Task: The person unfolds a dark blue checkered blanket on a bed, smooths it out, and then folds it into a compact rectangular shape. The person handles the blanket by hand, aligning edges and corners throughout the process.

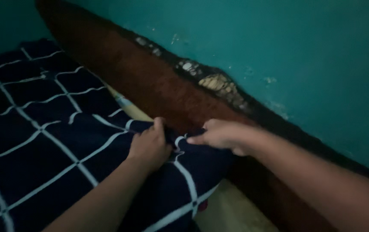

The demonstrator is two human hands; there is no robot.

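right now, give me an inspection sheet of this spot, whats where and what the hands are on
surface: pale mattress, bare at the near corner
job's things: dark blue sheet with white grid lines, spread over the mattress, its edge bunched at the wall side
clutter: nothing seen
grippers: left hand and right hand both grip the sheet's edge, fingers curled on the cloth
cables: nothing seen
surroundings: teal wall with chipped paint and a crumbled patch; reddish-brown band along its base; dim light

Fingertips of both hands hidden in sheet (64,141) folds.
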